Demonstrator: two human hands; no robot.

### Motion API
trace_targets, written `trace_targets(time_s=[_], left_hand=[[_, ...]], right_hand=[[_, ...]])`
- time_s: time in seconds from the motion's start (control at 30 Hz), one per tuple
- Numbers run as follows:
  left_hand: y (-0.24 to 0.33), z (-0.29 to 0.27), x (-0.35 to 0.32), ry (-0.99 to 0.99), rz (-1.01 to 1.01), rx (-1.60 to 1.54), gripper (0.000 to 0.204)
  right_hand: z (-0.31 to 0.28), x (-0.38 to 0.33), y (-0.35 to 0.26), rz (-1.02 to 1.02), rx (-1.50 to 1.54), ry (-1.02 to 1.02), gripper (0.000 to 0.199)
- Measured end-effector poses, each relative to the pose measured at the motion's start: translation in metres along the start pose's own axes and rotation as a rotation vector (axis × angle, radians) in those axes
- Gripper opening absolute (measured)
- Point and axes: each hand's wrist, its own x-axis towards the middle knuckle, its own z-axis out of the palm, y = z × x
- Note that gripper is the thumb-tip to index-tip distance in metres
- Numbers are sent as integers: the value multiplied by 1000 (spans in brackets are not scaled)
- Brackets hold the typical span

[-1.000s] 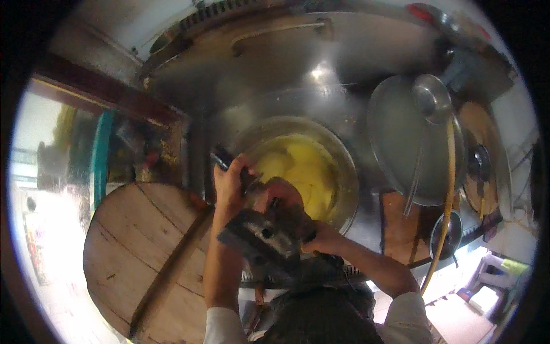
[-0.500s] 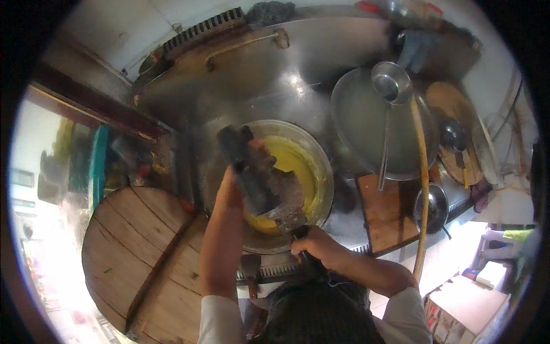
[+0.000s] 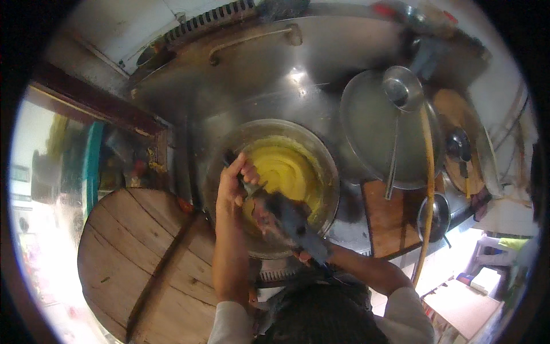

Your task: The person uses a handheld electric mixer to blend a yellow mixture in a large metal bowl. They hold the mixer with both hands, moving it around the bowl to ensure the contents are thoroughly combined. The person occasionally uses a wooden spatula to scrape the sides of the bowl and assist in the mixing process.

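Observation:
In the middle is a wide metal pot [image 3: 335, 189], holding a thick yellow mixture [image 3: 286, 166] with swirl marks. Over its left part, my left hand [image 3: 236, 175] is closed on a black-handled scraper [image 3: 250, 188] with a short metal blade. A dark grey flat tool [image 3: 298, 223] lies slantwise over the pot's near side, blurred by motion. Brownish-pink paste [image 3: 264, 213] clings at its upper end, close to the scraper. My right hand [image 3: 305, 257] grips the lower end of this flat tool, most of its fingers hidden beneath it.
A round wooden lid [image 3: 123, 246] lies at the left. To the right stands a large basin [image 3: 366, 143] of cloudy liquid, a metal ladle [image 3: 401, 89] across it. Nearby are a wooden board [image 3: 389, 221], a long tan pole [image 3: 428, 189] and a strainer-like pan [image 3: 435, 218].
The dark flat tool has gone from beside my left hand to my right hand. The black-handled scraper, earlier in my right hand, is now in my left. More of the yellow mixture shows.

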Motion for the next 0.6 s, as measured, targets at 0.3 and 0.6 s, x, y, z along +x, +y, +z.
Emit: trace_targets(time_s=[0.3, 0.6], left_hand=[[27, -27, -15, 70, 262, -112, 9], [18, 0, 19, 238, 92, 363, 25]], right_hand=[[-8, 30, -54, 95, -647, 185, 43], [14, -1, -51, 479, -394, 93, 50]])
